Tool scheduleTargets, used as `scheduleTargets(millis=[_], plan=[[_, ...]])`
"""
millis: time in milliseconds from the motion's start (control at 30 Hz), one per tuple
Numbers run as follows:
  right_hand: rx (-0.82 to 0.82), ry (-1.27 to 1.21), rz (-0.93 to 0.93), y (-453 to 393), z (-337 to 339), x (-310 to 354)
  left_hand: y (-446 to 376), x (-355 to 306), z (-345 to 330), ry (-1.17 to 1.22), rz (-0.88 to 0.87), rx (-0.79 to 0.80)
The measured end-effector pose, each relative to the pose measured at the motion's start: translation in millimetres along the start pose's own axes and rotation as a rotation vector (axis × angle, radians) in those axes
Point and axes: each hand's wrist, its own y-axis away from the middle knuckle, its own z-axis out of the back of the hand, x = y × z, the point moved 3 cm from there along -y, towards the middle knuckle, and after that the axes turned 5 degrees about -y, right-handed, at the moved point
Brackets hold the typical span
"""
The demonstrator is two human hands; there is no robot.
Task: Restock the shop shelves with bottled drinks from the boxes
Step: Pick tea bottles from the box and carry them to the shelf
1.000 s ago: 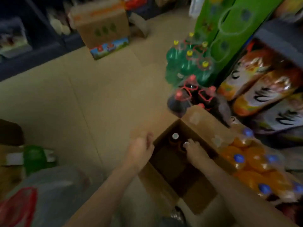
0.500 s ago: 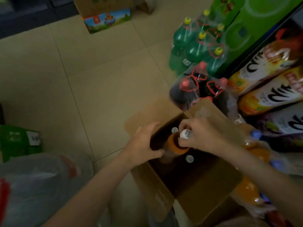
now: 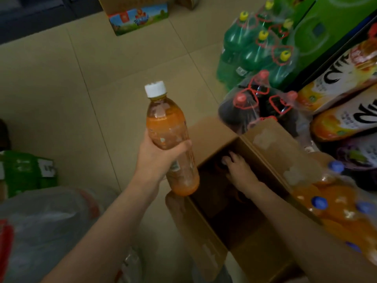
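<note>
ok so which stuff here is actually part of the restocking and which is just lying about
In the job:
- orange drink bottle, gripped by the left hand
- open cardboard box, right hand reaching inside

Lying about:
- shrink-wrapped green bottles
- dark cola pack
- white plastic bag
- printed carton

The bottle [image 3: 171,139] is clear glossy plastic with a ridged white plastic cap [image 3: 155,89]. The box [image 3: 271,152] is matt brown cardboard. Shiny plastic film wraps the green bottles [image 3: 255,50]. Floor tiles [image 3: 81,88] look smooth.
</note>
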Motion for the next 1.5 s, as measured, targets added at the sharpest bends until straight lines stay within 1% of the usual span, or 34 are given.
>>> scheduleTargets(millis=[33, 67, 133, 200, 267, 333, 400, 467, 533, 600, 700, 767, 800, 867, 933, 967, 1000, 1033, 1133, 1200, 1300, 1367, 1433, 1500], plan=[[-0.004, 0.103, 0.000, -9, -10, 4, -3, 4, 3, -0.008, -0.008, -0.017], [-0.018, 0.154, -0.021, -13, -15, 8, -3, 7, 4, -0.013, -0.011, -0.025], [-0.015, 0.187, -0.059, -12, -21, 13, -5, 14, 6, -0.015, -0.003, -0.037], [0.025, 0.118, -0.083, 4, -21, 17, -3, 15, 4, -0.021, 0.011, -0.038], [0.003, -0.057, -0.117, 26, -1, 14, 6, 7, -1, -0.030, 0.021, -0.032], [-0.026, -0.166, -0.089, 54, 47, 17, 24, -17, -3, -0.059, 0.004, -0.003], [-0.028, -0.133, 0.002, 98, 112, 25, 49, -54, -6, -0.097, -0.033, 0.053], [-0.111, -0.080, 0.098, 154, 185, 37, 80, -105, -8, -0.152, -0.097, 0.117], [-0.178, -0.059, 0.098, 221, 261, 49, 115, -167, -10, -0.211, -0.188, 0.180], [-0.288, -0.056, 0.099, 297, 337, 62, 160, -236, -11, -0.268, -0.291, 0.239], [-0.517, -0.062, 0.082, 427, 451, 76, 235, -350, -11, -0.315, -0.468, 0.297], [-0.675, -0.117, 0.067, 520, 515, 76, 288, -419, -12, -0.320, -0.589, 0.331], [-0.771, -0.173, 0.045, 568, 540, 71, 316, -451, -17, -0.321, -0.652, 0.355], [-1.033, -0.325, 0.022, 656, 572, 56, 366, -502, -31, -0.322, -0.749, 0.409], [-1.330, -0.513, 0.045, 734, 583, 38, 418, -537, -55, -0.319, -0.838, 0.497], [-1.450, -0.546, 0.045, 767, 586, 31, 445, -549, -69, -0.306, -0.877, 0.549], [-1.528, -0.521, 0.014, 796, 588, 25, 472, -558, -85, -0.301, -0.911, 0.603], [-1.572, -0.458, -0.032, 823, 589, 19, 501, -565, -99, -0.289, -0.943, 0.656], [-1.555, -0.208, -0.246, 894, 576, -7, 583, -572, -144, -0.300, -1.062, 0.784], [-1.543, -0.131, -0.392, 938, 550, -37, 632, -566, -175, -0.332, -1.118, 0.855], [-1.574, -0.212, -0.571, 1009, 501, -93, 702, -548, -220, -0.379, -1.174, 0.938], [-1.607, -0.253, -0.691, 1061, 470, -131, 751, -529, -251, -0.359, -1.216, 1.026], [-1.656, -0.253, -0.772, 1113, 441, -169, 800, -508, -285, -0.335, -1.240, 1.096], [-1.696, -0.234, -0.830, 1158, 417, -205, 848, -490, -319, -0.317, -1.257, 1.115]])
